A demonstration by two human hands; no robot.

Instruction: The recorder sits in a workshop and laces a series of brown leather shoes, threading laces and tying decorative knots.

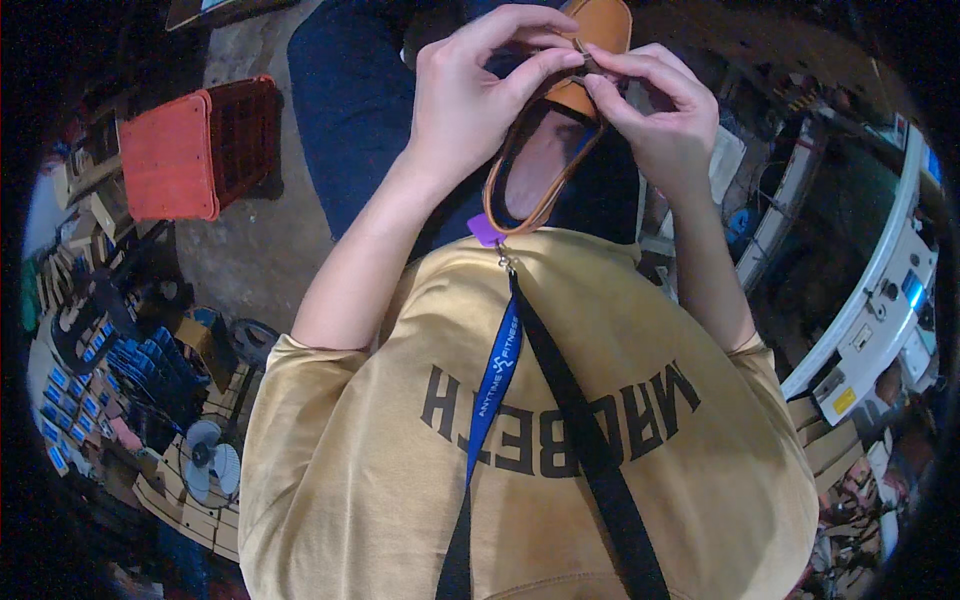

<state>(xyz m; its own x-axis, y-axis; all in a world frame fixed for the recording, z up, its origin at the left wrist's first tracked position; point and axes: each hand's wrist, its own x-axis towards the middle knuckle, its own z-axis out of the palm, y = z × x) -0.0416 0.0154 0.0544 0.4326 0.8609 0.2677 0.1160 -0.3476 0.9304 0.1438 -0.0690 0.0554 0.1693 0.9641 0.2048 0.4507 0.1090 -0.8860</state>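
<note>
Left hand (472,90) and right hand (662,110) are both pinching a small dark strip (589,66), maybe a lace, on the tan leather low-cut shoe (573,97) between them; it's lying lengthwise, toe pointing away, neither hand nearer.

Finished in smooth, softly glossy, leather-like material at the tan shoe (573,98). Made of matt cloth at the yellow-tan shirt (400,480) and dark blue trousers (350,130), of flat webbing at the lanyard (560,370), and of shiny metal at the clasp (504,256). Moulded in plastic at the red crate (165,160); rough, matt and concrete-like at the floor (290,200).
</note>
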